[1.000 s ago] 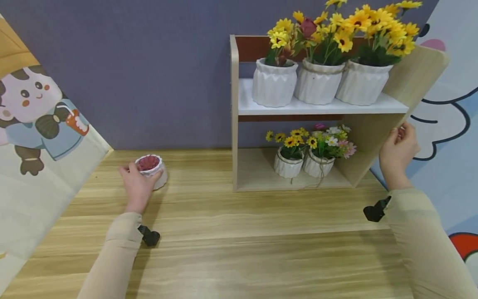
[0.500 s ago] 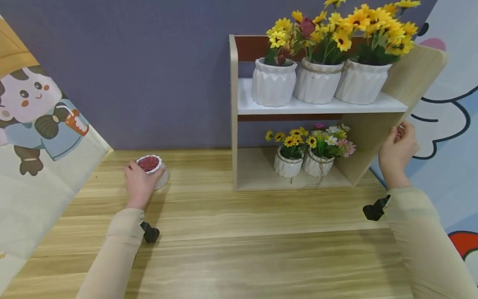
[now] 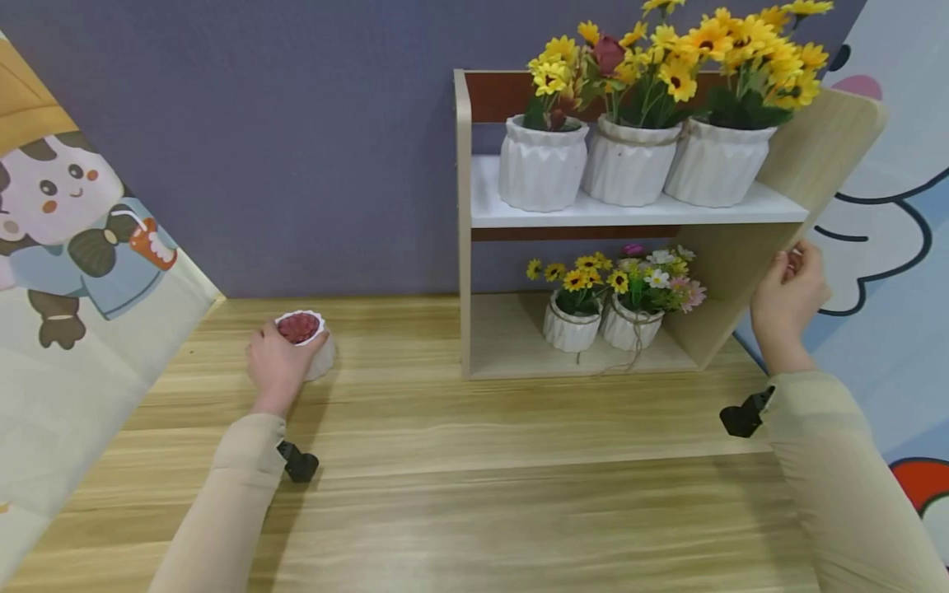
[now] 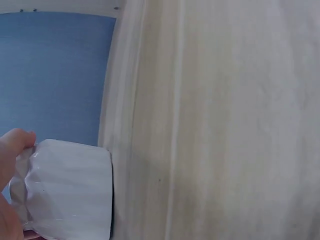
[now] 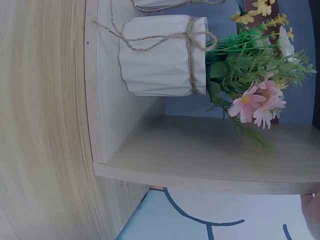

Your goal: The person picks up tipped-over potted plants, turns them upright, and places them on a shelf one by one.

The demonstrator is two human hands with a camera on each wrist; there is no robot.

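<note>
At the far left of the wooden table, my left hand grips a white fluted flowerpot by its upper part, thumb on the right and fingers on the left. Dark pink matter fills the pot's mouth; its kind is unclear. The left wrist view shows the white pot standing close to the tabletop. My right hand, fingers curled, holds the front edge of the right side panel of a two-tier wooden shelf. Only a sliver of this hand shows beside the panel in the right wrist view.
Three large white pots of yellow flowers fill the shelf's white upper board. Two smaller flowerpots with twine stand on the bottom board. A grey-blue wall rises behind; cartoon-printed walls flank the table.
My left hand and the white pot have shifted very slightly right, and the left fingers have drawn in closer around it. The right hand and the shelf stay as they were.
</note>
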